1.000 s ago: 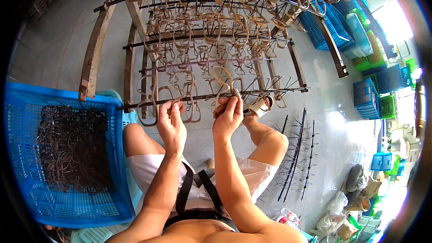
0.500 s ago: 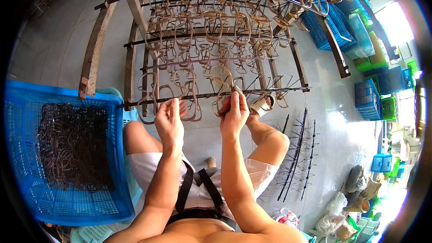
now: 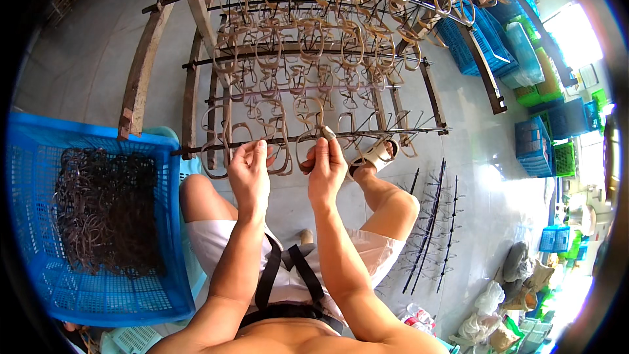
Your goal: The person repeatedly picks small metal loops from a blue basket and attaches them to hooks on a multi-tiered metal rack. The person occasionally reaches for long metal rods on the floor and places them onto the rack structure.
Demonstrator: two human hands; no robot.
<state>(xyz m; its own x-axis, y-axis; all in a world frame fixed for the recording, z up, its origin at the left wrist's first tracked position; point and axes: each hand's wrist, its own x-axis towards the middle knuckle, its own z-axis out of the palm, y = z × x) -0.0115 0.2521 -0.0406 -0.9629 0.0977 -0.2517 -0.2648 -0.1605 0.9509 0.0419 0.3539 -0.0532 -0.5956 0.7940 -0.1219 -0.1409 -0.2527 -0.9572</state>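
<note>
A rod (image 3: 380,133) with short side wires runs across the front of a wooden rack, and tan eyeglass frames hang along it. My right hand (image 3: 325,172) pinches one eyeglass frame (image 3: 305,102) at the rod, with a pale band showing at the fingertips. To its left, my left hand (image 3: 249,174) has thumb and fingers together at the rod, beside hanging eyeglass frames (image 3: 283,113); what they grip is hidden.
A blue crate (image 3: 173,223) of dark, tangled pieces (image 3: 105,210) stands at left. The wooden rack (image 3: 141,65) carries more rods of frames behind. Wired rods (image 3: 429,229) lie on the floor at right. Crates (image 3: 534,144) and bags (image 3: 488,301) line the far right.
My right hand has moved left along the rod with the eyeglass frame, closer to my left hand. The left hand has barely moved.
</note>
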